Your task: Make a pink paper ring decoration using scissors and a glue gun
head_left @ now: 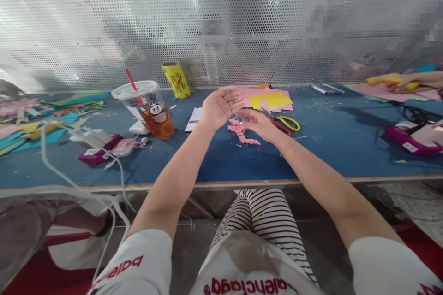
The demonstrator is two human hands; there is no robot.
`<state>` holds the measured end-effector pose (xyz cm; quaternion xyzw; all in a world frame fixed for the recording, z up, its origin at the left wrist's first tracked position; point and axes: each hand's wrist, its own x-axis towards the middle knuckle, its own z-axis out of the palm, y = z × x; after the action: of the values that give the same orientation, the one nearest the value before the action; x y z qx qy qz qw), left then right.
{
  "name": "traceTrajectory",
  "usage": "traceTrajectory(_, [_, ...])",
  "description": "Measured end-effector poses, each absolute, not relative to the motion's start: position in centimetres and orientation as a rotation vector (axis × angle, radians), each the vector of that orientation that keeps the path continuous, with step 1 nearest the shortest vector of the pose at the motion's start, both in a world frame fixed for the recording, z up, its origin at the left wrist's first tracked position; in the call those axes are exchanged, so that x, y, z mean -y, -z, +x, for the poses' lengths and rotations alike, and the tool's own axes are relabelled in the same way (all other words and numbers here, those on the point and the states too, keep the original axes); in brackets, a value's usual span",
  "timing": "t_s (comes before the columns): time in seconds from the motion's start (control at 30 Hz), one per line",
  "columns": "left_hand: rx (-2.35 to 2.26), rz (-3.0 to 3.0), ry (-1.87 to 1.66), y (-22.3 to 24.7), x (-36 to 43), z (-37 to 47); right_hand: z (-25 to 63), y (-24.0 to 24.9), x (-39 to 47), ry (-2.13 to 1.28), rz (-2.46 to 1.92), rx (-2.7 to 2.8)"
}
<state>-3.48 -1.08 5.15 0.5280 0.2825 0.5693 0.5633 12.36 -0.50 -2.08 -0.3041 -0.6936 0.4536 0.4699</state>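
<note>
My left hand (220, 107) is raised over the blue table, palm turned inward and fingers stretched out, with nothing in it. Just to its right, my right hand (259, 123) hovers lower with its fingers loosely extended, above a small heap of pink paper scraps (245, 137); whether it touches them I cannot tell. Behind both hands lie pink paper sheets (284, 93) and a yellow sheet (273, 100) on top. Red-and-yellow handled scissors (290, 123) rest beside my right wrist, their blades partly hidden. A phone (194, 119) lies left of my left hand.
On the left stand a plastic drink cup (159, 117) with a red straw and a yellow cardboard tube (176, 80). A purple power strip (98, 151) with white cables sits nearby, another power strip (411, 140) at right. Another person's hand (411, 82) is at far right. A perforated metal panel (242, 18) rises behind.
</note>
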Motion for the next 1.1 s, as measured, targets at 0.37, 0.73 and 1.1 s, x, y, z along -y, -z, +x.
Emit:
traceTrajectory(0.37, [-0.633, 1.190, -1.219, -4.0, 0.5, -2.9, 13.7, 1.6, -0.3, -1.161, -0.900, 1.495])
traceTrajectory(0.73, [-0.598, 1.134, -1.222, -2.7, -1.1, -3.3, 22.7, -0.4, -4.0, -0.358, -0.942, 0.986])
traceTrajectory(1.1, [-0.621, 1.148, -1.236, -1.1, -1.4, -2.4, 22.2, 1.7, -3.3, -0.011, -1.469, 1.661])
